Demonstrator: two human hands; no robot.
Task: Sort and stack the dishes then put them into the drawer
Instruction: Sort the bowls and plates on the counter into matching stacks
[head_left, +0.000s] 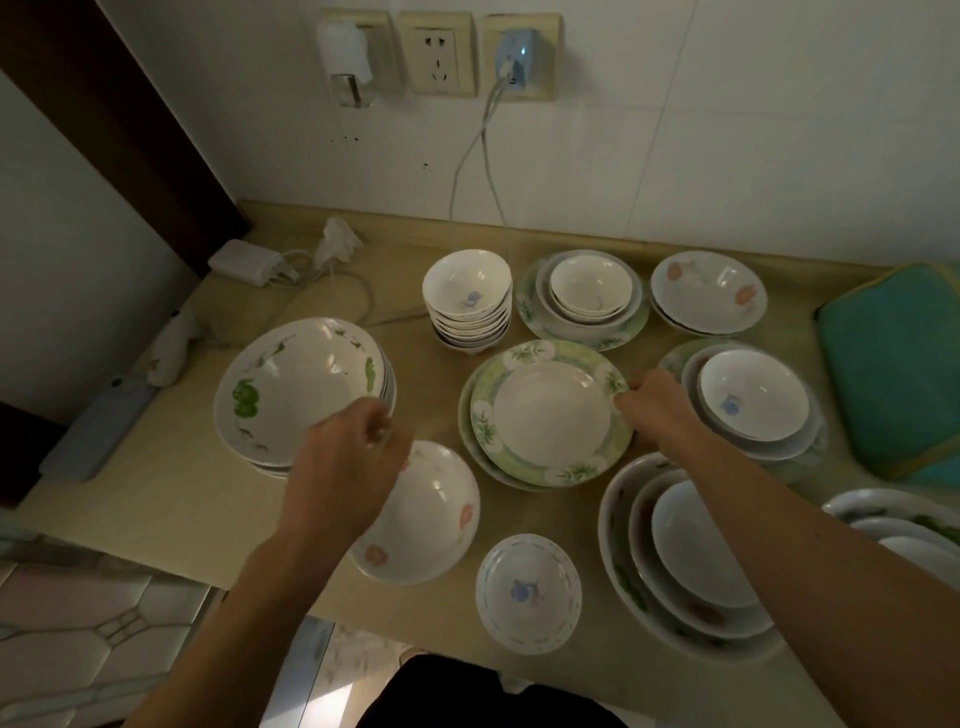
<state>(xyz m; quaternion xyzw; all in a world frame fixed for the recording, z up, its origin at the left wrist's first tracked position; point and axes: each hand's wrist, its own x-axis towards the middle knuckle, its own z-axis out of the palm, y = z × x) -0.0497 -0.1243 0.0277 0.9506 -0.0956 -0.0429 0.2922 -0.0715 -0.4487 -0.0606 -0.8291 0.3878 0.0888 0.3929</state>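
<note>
Nearest the camera, a small blue-flower bowl (529, 592) sat at the front edge of the worktop (171, 499), with a nest of three bigger bowls (685, 551) just to its right. A peach-flower bowl (431, 514) lay to its left, partly under the left hand (348, 462). That hand hovered over the peach bowl's far rim with its fingers loosely curled, and I couldn't tell if the grip was actually on anything; it looked blurry.

Further in, the right hand (649, 402) had its grip pinching the right rim of a green-bordered plate (550, 413), which sat on top of another plate in the middle of the worktop. Left of that was a short stack of big bowls with green leaf prints (301, 384). Right of the plate, a blue-flower bowl sat nested in a couple of wider dishes (753, 400).

Along the back: a tall stack of small bowls (467, 296), a cream bowl nested on plates (587, 291), and a wide orange-flower bowl (709, 291). A teal cloth (893, 364) lay at the far right. A charger (244, 262) and cables lay at the back left, under the wall sockets (436, 52).
</note>
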